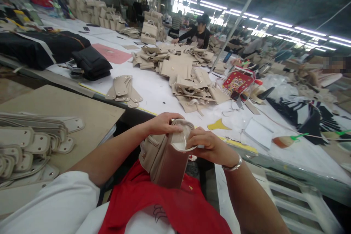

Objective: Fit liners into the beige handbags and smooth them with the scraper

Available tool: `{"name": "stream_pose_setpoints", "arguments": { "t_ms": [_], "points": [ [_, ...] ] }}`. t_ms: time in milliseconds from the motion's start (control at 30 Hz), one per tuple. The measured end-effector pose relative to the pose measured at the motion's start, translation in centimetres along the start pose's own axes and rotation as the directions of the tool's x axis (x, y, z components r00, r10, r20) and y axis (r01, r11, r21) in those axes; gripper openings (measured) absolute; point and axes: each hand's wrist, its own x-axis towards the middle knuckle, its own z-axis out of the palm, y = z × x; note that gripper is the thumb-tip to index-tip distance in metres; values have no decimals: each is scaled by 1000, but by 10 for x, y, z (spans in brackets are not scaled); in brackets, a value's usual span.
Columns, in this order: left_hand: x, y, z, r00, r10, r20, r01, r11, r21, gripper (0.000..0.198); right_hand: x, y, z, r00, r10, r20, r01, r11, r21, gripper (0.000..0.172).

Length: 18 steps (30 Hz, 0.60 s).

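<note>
A beige leather bag rests upright on my lap, over a red apron. My left hand is closed over the top of the bag, fingers pressing on a rounded strap tab. My right hand, with a bracelet at the wrist, pinches the same tab from the right side. Both hands grip the tab together at the bag's upper edge.
A stack of beige strap pieces lies on a board at my left. More straps and a heap of beige bag parts lie on the long white table. A black bag and a red box stand there. Another person works at the far end.
</note>
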Motion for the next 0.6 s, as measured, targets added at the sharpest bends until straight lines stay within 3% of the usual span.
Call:
{"name": "stream_pose_setpoints", "arguments": {
  "t_ms": [267,433,467,533,600],
  "points": [
    [-2,-3,2,1000,-14,-1,14,999,-50,40,3,-5,-6,998,-22,63,17,997,78,12],
    [-3,-12,3,993,-18,-119,27,997,74,39,2,-17,-4,969,-138,204,108,983,150,11],
    [-4,-13,3,991,-16,-130,23,998,54,40,2,-18,-4,984,-89,155,72,991,113,12],
    [-6,-14,3,992,-23,-120,19,999,-34,42,2,-16,-3,994,94,-52,-94,996,2,15],
    [-8,-13,4,992,-69,-101,55,989,-135,46,4,-11,0,941,235,-244,-257,965,-62,18]
  ]
}}
